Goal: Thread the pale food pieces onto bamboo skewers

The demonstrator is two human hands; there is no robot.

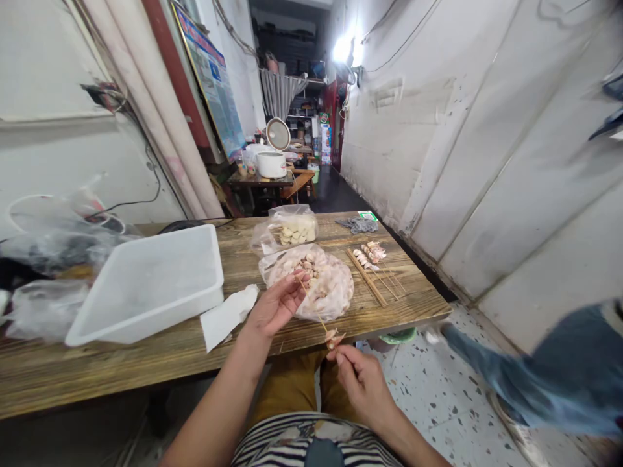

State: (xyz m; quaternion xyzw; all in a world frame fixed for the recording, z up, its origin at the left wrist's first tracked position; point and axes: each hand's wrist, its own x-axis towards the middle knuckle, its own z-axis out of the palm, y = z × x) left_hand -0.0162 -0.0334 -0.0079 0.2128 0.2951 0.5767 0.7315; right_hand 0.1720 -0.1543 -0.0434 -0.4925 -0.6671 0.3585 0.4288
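Note:
My left hand (278,301) is closed in a loose pinch on the upper end of a thin wooden skewer (314,307). At the skewer's lower end sit garlic cloves (333,337), and my right hand (363,379) pinches them just past the table's front edge. Beside my left hand, a clear plastic bag (335,295) lies open with many unpeeled garlic cloves (311,263) in it. To the right, several loaded garlic skewers (372,253) lie beside bare wooden sticks (366,277). Behind the garlic is another bag of pale slices or peeled pieces (298,230).
A white plastic tub (146,279) and a crumpled paper towel (228,316) are on the wooden table (253,233) at left, near plastic bags (43,305). A grey glove or cloth (359,224) lies far right. A blurred person's leg (545,370) is at right.

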